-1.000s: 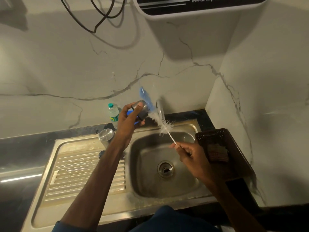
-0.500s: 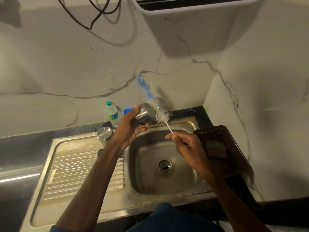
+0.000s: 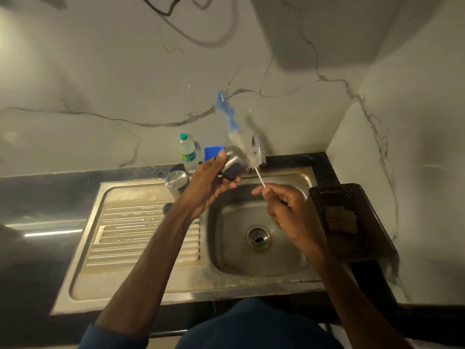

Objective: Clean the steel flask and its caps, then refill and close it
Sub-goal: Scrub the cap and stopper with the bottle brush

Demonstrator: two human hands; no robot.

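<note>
Bottle brush (image 3: 252, 161) has been pushed up against the steel cap (image 3: 235, 162); scrubbing is judged underway. Cap is gripped by left hand (image 3: 211, 182), brush stem pinched by right hand (image 3: 284, 205).

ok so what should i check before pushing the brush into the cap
1. Left hand grips the steel cap firmly: ok.
2. Right hand pinches the bottle brush by its white handle: ok.
3. Bristles lined up with the cap's open mouth: cannot tell, blurred.
4. Cap and brush held above the sink basin: ok.
5. Steel flask upright on the drainboard, apart from both hands: ok.
6. Water running: cannot tell.
</note>
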